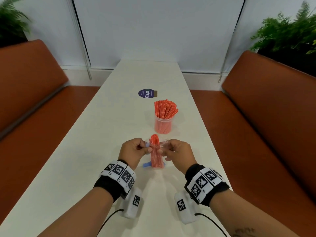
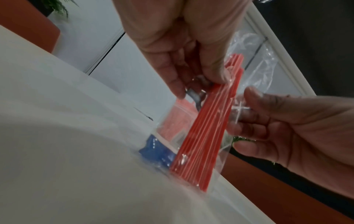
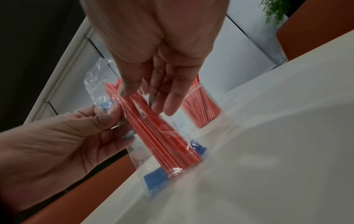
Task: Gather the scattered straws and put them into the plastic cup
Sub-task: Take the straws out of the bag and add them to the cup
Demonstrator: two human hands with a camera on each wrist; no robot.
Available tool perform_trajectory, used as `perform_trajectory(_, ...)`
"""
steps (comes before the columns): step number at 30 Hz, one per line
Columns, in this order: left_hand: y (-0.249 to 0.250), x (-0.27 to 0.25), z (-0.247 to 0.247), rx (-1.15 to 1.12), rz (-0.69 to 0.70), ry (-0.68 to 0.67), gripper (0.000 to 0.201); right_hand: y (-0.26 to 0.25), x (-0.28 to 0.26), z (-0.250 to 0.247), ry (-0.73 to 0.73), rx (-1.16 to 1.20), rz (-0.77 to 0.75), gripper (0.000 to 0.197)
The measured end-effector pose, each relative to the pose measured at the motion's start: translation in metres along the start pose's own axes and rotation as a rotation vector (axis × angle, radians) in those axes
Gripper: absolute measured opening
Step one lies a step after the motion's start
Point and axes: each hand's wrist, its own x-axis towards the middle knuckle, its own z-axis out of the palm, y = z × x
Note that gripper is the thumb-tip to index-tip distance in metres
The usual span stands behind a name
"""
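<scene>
A clear plastic bag (image 1: 156,153) holding a bundle of red straws (image 1: 155,151) stands upright on the white table (image 1: 95,151), with a blue strip at its base. My left hand (image 1: 142,147) pinches the bag's left side near the top, and my right hand (image 1: 168,149) pinches its right side. The straw tips stick out of the open top. Behind it stands the clear plastic cup (image 1: 163,124), filled with several red straws (image 1: 165,108). In the left wrist view my left hand's fingers (image 2: 191,78) pinch the film beside the straws (image 2: 206,128). In the right wrist view my right hand (image 3: 145,97) holds the bag around the straws (image 3: 159,133).
A round purple sticker (image 1: 146,93) lies on the table behind the cup. Orange-brown benches (image 1: 266,117) run along both sides of the narrow table. Green plants (image 1: 287,31) stand behind the bench backs.
</scene>
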Motion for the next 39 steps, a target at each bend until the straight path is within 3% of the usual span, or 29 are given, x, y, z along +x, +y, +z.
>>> perform_trajectory(2,-0.003,0.001,-0.002,0.033,-0.010,-0.034,0.039,0.000,0.000,0.000,-0.005,0.001,0.023,0.010)
perform_trajectory(6,-0.009,-0.003,-0.005,0.179,-0.078,-0.167,0.039,0.005,0.000,0.001,-0.051,-0.117,0.078,0.021)
perform_trajectory(9,-0.012,-0.002,-0.007,0.358,-0.098,-0.246,0.020,0.010,0.001,0.004,-0.083,-0.241,0.121,0.008)
perform_trajectory(11,-0.008,-0.002,-0.006,0.441,-0.093,-0.283,0.012,0.010,0.002,0.006,-0.099,-0.288,0.124,0.018)
perform_trajectory(13,-0.003,-0.001,-0.003,0.543,-0.077,-0.301,0.014,0.008,0.004,0.007,-0.105,-0.326,0.114,0.032)
perform_trajectory(16,0.005,-0.001,0.001,0.705,-0.052,-0.264,0.020,0.005,0.004,0.008,-0.098,-0.386,0.086,0.026)
perform_trajectory(18,0.009,-0.001,0.004,0.741,-0.058,-0.260,0.030,0.003,0.003,0.010,-0.112,-0.433,0.053,0.036)
perform_trajectory(22,0.011,-0.001,0.007,0.855,-0.101,-0.387,0.027,-0.003,0.000,0.012,-0.129,-0.499,0.004,0.042)
perform_trajectory(25,0.011,-0.004,0.006,0.846,-0.105,-0.435,0.031,-0.004,-0.003,0.014,-0.147,-0.515,0.021,0.041)
perform_trajectory(27,0.014,-0.007,0.006,0.844,-0.076,-0.447,0.023,-0.008,-0.006,0.014,-0.180,-0.517,0.007,0.041)
perform_trajectory(31,0.016,-0.007,0.002,0.781,-0.077,-0.449,0.021,-0.019,-0.010,0.012,-0.355,-0.521,-0.009,0.058)
perform_trajectory(34,0.015,-0.008,-0.002,0.729,-0.060,-0.472,0.017,-0.026,-0.007,0.010,-0.303,-0.456,-0.027,0.065)
perform_trajectory(36,0.017,-0.012,-0.001,0.630,-0.078,-0.541,0.005,-0.033,-0.005,0.012,-0.324,-0.309,-0.002,0.057)
perform_trajectory(38,0.016,-0.012,0.001,0.625,-0.080,-0.584,0.011,-0.037,-0.004,0.018,-0.359,-0.109,0.060,0.039)
perform_trajectory(39,0.016,-0.011,0.003,0.642,-0.071,-0.586,0.024,-0.037,-0.003,0.021,-0.352,-0.045,0.084,0.033)
